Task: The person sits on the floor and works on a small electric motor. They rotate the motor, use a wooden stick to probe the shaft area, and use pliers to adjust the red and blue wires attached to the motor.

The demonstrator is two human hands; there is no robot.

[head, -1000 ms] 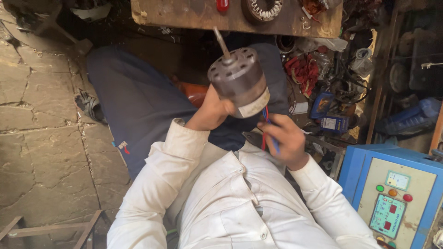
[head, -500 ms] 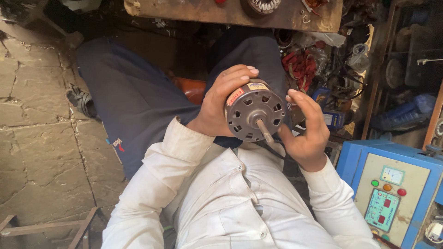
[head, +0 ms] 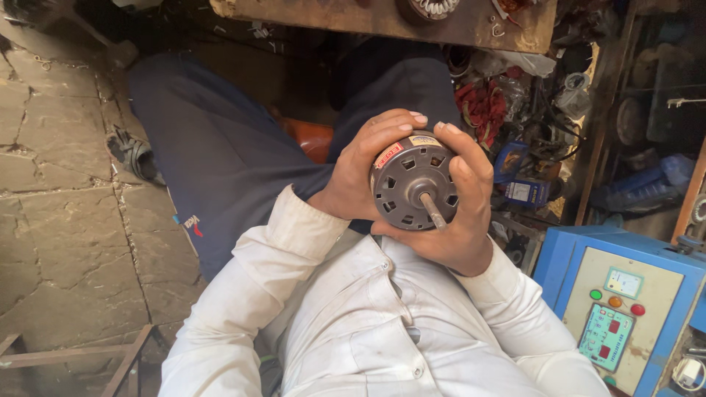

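Motor (head: 413, 180) cupped between left hand (head: 364, 170) and right hand (head: 460, 213), both closed round its casing; shaft (head: 432, 210) best kept clear of fingers.

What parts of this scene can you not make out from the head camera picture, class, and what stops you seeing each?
- Motor: its sides and rear end are covered by the left hand and right hand.
- Wound coil on the workbench: cut off by the top edge.
- Blue control box: lower right part runs past the frame edge.
- Shelf clutter at right: too dark and small to identify.
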